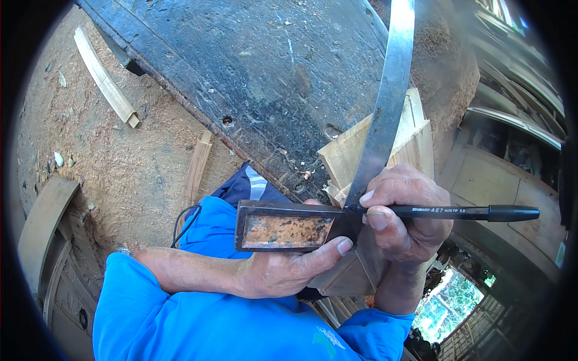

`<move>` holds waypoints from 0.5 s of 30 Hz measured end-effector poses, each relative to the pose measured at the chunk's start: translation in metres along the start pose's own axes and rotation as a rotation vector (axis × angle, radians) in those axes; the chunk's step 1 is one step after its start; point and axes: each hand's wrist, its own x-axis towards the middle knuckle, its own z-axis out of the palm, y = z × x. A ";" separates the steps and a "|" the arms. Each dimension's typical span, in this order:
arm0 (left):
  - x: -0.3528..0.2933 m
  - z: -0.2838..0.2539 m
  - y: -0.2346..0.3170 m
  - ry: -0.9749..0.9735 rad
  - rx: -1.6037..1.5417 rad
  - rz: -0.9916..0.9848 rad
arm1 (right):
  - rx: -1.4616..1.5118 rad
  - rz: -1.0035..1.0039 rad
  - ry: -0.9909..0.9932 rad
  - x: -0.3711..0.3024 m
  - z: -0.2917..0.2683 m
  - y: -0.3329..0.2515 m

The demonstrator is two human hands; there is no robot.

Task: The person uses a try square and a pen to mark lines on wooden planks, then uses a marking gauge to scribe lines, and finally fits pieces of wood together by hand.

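My left hand (286, 271) is closed around the dark-edged stock (283, 231) of a try square, its thumb lying near the corner. The square's long steel blade (385, 114) runs away from me over a pale wooden piece (346, 150). Between the thumb and fingers of my right hand (409, 210) is a black ballpoint pen (445, 212), held nearly level, with its cap on the rear end to the right. The pen's point is close to the corner where blade meets stock; whether it touches the wood is hidden.
A worn, dark workbench (265, 78) fills the area ahead. Sawdust-covered ground (150, 162) lies to the left, with a loose wooden strip (105, 78) on it. A curved board (45, 222) stands at lower left. Wooden panels (506, 204) and stacked timber are at right.
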 end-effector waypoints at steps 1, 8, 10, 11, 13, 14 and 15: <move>-0.001 0.001 0.000 0.000 -0.026 -0.003 | 0.011 0.016 -0.001 0.000 0.000 0.000; 0.002 -0.009 -0.001 -0.079 0.129 0.214 | 0.063 0.117 0.031 -0.004 0.000 -0.002; -0.004 -0.009 -0.008 -0.102 0.089 0.160 | 0.072 0.127 0.036 -0.004 0.000 -0.003; -0.007 -0.010 -0.011 -0.117 0.083 0.147 | 0.085 0.132 0.041 -0.005 0.001 -0.002; -0.010 -0.014 -0.018 -0.157 0.117 0.175 | 0.097 0.138 0.045 -0.005 0.001 -0.002; -0.012 -0.015 -0.020 -0.175 0.127 0.186 | 0.097 0.139 0.043 -0.005 0.001 -0.002; -0.012 -0.016 -0.022 -0.187 0.126 0.193 | 0.096 0.140 0.042 -0.005 0.000 -0.002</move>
